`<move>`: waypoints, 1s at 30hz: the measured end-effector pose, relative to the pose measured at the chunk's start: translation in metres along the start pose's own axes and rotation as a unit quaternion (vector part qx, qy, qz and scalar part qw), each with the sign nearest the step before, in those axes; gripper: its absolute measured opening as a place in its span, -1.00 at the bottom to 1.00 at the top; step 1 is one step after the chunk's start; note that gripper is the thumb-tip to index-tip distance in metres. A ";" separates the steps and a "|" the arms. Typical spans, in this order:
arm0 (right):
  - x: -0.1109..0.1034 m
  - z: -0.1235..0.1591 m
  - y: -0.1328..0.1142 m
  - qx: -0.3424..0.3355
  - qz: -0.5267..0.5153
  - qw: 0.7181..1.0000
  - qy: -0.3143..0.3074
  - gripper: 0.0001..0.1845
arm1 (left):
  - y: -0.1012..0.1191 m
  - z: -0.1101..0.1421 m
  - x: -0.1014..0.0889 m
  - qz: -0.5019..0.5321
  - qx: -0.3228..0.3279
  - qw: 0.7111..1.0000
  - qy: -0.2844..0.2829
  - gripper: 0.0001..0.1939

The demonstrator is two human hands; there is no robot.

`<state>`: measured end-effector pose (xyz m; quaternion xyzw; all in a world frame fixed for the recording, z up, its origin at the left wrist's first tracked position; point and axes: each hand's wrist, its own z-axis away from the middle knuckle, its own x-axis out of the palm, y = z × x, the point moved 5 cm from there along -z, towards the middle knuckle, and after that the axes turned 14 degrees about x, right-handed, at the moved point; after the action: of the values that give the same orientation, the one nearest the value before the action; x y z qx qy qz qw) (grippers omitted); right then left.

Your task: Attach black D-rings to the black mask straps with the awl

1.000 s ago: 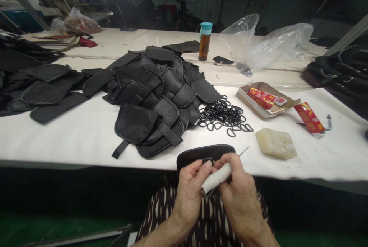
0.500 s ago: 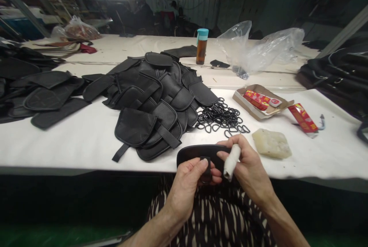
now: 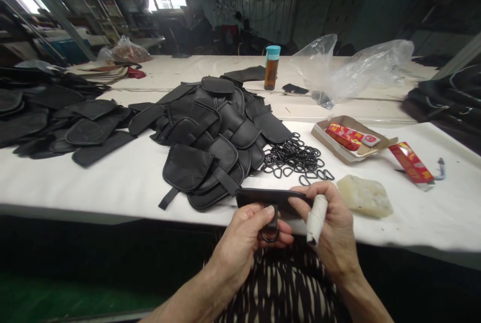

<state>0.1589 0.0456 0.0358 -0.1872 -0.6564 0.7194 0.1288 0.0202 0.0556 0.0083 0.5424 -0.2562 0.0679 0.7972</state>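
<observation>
My left hand (image 3: 246, 235) pinches a short black strap (image 3: 273, 218) between thumb and fingers. A black D-ring (image 3: 269, 236) hangs in the strap's loop, below the thumb. The strap joins a black leather-look flap (image 3: 265, 197) with a piped edge, seen nearly edge-on just off the table's front edge. My right hand (image 3: 334, 228) grips the flap's right end with thumb and fingers. A white wrapped tube (image 3: 317, 219) sits at that hand's fingers; whether it is worn or held I cannot tell. Beyond the hands lies a heap of black D-rings (image 3: 296, 155).
Black flaps (image 3: 188, 165) are piled left of the rings, with more pieces (image 3: 90, 127) farther left. To the right are a yellowish block (image 3: 364, 195), a cardboard box (image 3: 334, 150) and a red packet (image 3: 411, 163). A bottle (image 3: 271, 70) and plastic bag (image 3: 368, 70) stand behind.
The camera view has swung left, so the table things appear farther right. The flap has tipped to a more edge-on angle, and the D-ring below the strap shows more plainly. Both hands keep their grip.
</observation>
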 end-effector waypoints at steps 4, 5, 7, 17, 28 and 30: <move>0.001 -0.010 -0.001 0.035 -0.009 0.999 -0.020 -0.76 | 0.004 -0.006 0.004 0.000 0.001 1.000 0.008 -0.77; 0.001 -0.012 -0.001 0.039 -0.007 0.999 -0.025 -0.77 | 0.005 -0.008 0.004 0.003 -0.003 1.000 0.011 -0.77; 0.002 -0.016 0.000 0.042 -0.004 0.999 -0.033 -0.78 | 0.006 -0.010 0.005 0.008 -0.009 1.000 0.019 -0.78; 0.003 -0.022 0.001 0.052 -0.029 0.997 -0.049 -0.79 | 0.008 -0.014 0.003 -0.018 0.017 1.000 0.017 -0.77; 0.003 -0.020 0.003 0.067 -0.052 0.995 -0.060 -0.77 | 0.009 -0.013 0.005 -0.043 0.026 0.999 0.021 -0.77; 0.004 -0.021 0.003 0.063 -0.046 0.995 -0.058 -0.77 | 0.008 -0.014 0.005 -0.045 0.031 0.998 0.023 -0.78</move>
<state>0.1646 0.0661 0.0312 -0.1063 -0.6243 0.7620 0.1355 0.0253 0.0705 0.0137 0.5763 -0.2111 0.0518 0.7878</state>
